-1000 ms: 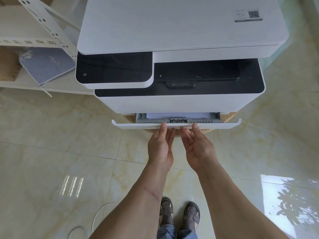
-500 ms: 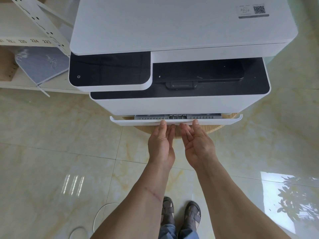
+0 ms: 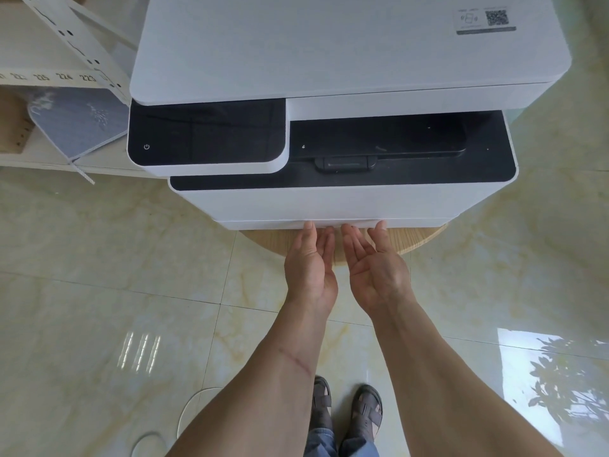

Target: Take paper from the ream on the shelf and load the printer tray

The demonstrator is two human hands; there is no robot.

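A white printer [image 3: 329,202] with a black control panel stands on a round wooden table [image 3: 415,242]. Its paper tray [image 3: 263,224] sits flush in the printer's base, so the paper inside is hidden. My left hand [image 3: 309,262] and my right hand [image 3: 375,262] are side by side in front of the tray, palms turned inward, fingertips touching the tray's front edge. Neither hand holds anything. A blue-grey paper ream [image 3: 79,127] lies on the low white shelf [image 3: 43,161] at the left.
A perforated white strip with numbers [image 3: 75,44] leans across the shelf. A white cable [image 3: 188,410] curls on the glossy tiled floor near my sandalled feet [image 3: 346,410]. The floor spreads out on both sides of the table.
The tray, partly pulled out with paper showing a second ago, has slid fully into the printer under both hands' fingertips.
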